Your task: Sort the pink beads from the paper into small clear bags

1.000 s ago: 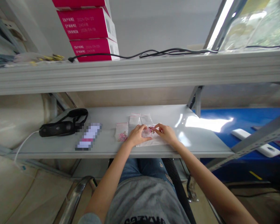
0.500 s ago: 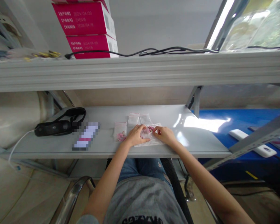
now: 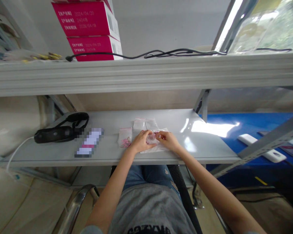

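A grey metal shelf [image 3: 146, 76] spans a pale wall [image 3: 168, 26], beside a blue tabletop [image 3: 256, 125].

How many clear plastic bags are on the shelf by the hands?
4: pink-filled bag beside the left hand; back bag; back bag; bag under the right hand. Others may be hidden.

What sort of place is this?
Probably a small packing or stock-handling workstation: grey steel shelving, stacked magenta cartons with printed dates, and small clear resealable bags, one holding pink items.
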Action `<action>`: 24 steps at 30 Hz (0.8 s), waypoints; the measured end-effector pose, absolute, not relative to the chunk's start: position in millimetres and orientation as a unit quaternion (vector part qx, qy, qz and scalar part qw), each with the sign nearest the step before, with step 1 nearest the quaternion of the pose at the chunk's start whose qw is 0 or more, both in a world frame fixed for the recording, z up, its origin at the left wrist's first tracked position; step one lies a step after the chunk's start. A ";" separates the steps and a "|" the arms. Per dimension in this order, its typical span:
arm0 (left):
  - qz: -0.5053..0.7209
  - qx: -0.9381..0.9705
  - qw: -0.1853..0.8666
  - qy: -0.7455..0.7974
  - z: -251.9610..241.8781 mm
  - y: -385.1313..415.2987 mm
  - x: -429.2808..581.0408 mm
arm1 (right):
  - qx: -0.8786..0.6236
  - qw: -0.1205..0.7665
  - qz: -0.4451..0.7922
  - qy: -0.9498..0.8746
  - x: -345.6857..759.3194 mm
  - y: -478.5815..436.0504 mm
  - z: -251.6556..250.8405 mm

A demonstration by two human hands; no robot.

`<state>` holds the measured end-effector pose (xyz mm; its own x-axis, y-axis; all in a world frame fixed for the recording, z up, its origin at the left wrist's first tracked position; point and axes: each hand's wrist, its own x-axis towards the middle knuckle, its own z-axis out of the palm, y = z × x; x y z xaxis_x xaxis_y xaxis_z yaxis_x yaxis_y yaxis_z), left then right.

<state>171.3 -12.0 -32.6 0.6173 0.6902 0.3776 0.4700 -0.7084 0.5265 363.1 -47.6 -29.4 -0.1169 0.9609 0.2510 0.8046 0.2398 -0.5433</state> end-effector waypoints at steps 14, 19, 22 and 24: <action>0.280 0.882 0.176 0.337 -38.5 -9.6 170.6 | -0.689 0.208 0.050 -0.692 373.7 -45.3 -27.0; 0.279 0.879 0.182 0.341 -38.6 -9.7 171.1 | -0.682 0.185 0.059 -0.705 374.0 -50.9 -21.8; 0.279 0.879 0.181 0.341 -38.1 -9.9 171.2 | -0.680 0.177 0.057 -0.709 373.1 -53.1 -19.5; 0.279 0.880 0.181 0.339 -37.3 -10.4 171.1 | -0.678 0.188 0.062 -0.708 372.8 -52.9 -19.8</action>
